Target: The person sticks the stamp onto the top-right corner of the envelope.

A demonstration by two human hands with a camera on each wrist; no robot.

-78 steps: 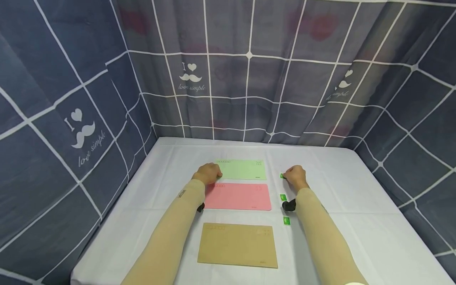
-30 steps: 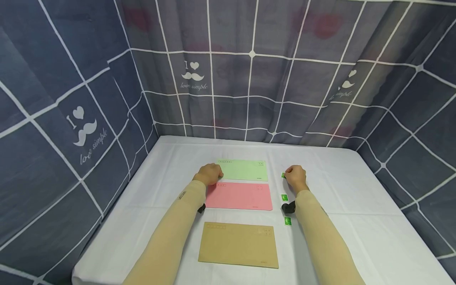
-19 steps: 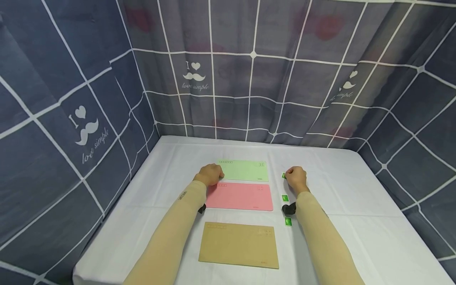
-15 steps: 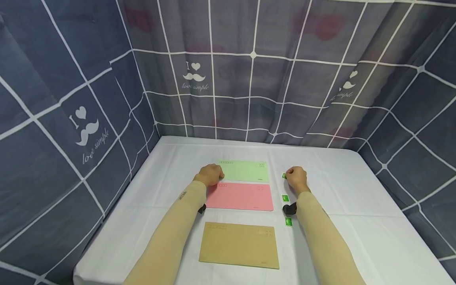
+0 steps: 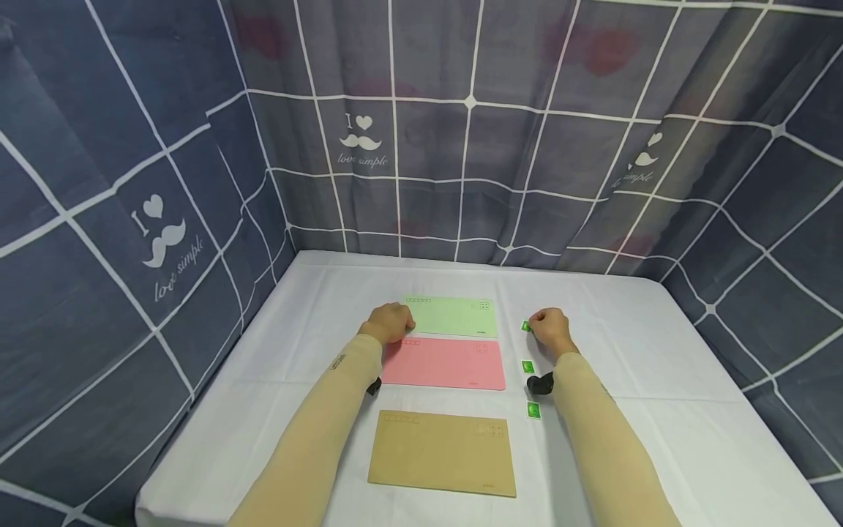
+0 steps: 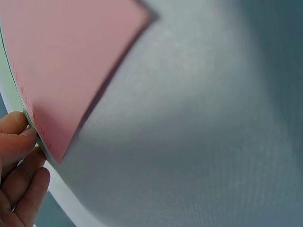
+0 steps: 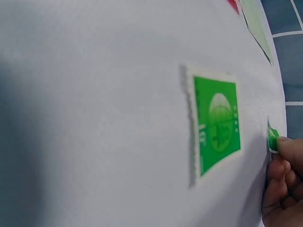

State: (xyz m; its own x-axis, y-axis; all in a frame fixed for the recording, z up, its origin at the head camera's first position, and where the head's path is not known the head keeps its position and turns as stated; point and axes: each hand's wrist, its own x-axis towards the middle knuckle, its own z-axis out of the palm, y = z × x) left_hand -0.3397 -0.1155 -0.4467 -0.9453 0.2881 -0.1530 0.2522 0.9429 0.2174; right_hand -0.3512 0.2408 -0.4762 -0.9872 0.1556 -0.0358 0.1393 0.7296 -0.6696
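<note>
Light pinch, flat lift

The far stamp (image 5: pixel 525 326) is at the right hand's (image 5: pixel 552 329) fingertips over the white cloth (image 5: pixel 658 351), right of the green envelope (image 5: pixel 454 316) and apart from it. Thumb and finger nip it at one edge, which seems the right hold for something so thin: a firmer squeeze would likely crease it, so better to ease that edge up and let the rest follow without folding. The left hand (image 5: pixel 387 323) appears to pinch the green envelope's left end; a gentle grip there should keep it from skewing.

The right wrist view shows what the head view is too distant for: the held stamp bends and stands at a tilt (whether a corner touches the cloth, I cannot tell), with the middle stamp (image 7: pixel 218 120) lying nearer. The left wrist view gives the thumb and fingertip at the envelope's edge, masked from above by the hand's back. Only the head view takes in the brown envelope (image 5: pixel 441 454) and the near stamp (image 5: pixel 533 410)
</note>
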